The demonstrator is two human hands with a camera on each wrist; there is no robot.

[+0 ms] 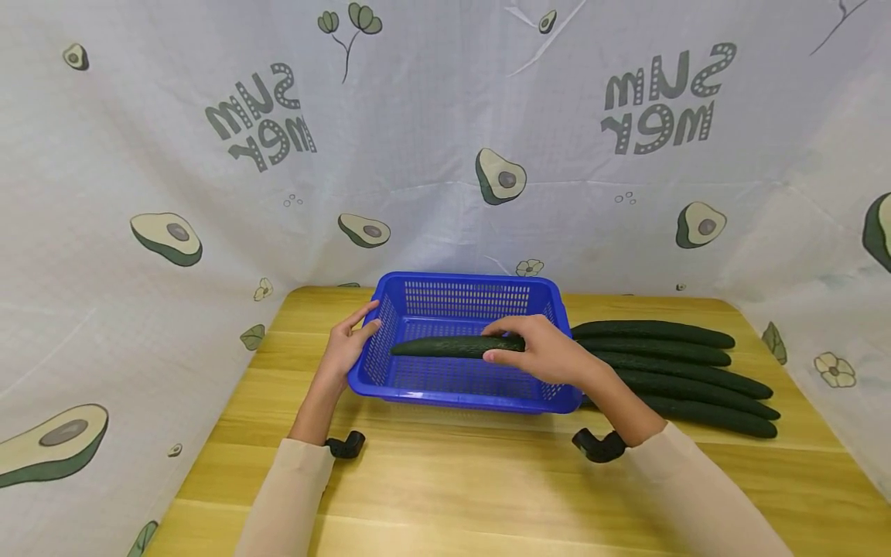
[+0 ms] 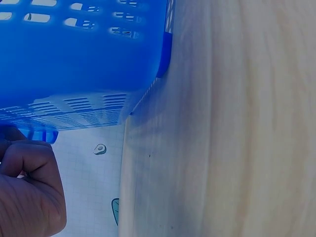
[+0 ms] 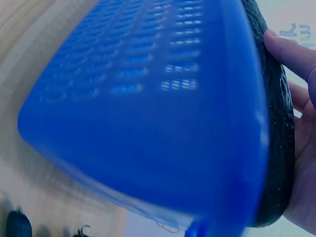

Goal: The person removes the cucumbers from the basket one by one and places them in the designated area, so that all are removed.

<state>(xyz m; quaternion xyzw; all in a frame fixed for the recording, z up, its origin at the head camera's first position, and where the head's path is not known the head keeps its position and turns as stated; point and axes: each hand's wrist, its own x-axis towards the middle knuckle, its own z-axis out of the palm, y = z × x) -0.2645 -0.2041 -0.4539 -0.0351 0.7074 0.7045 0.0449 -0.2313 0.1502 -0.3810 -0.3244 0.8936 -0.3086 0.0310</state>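
A long dark green cucumber (image 1: 438, 346) lies level above the inside of a blue plastic basket (image 1: 459, 400). My right hand (image 1: 550, 354) grips its right end, thumb on the near side and fingers on the far side. In the right wrist view the cucumber (image 3: 277, 148) shows just beyond the basket's rim, against the palm. At the basket's left end, my left hand (image 1: 343, 350) holds the rim between thumb and fingers. The left wrist view shows curled fingers by the rim, partly cut off by the frame edge.
Several more cucumbers (image 1: 685, 377) lie side by side on the wooden table (image 1: 445, 480), right of the basket; their left ends are hidden behind the basket and right arm. A white cloth (image 1: 431, 139) with avocado prints hangs behind the table and along its sides.
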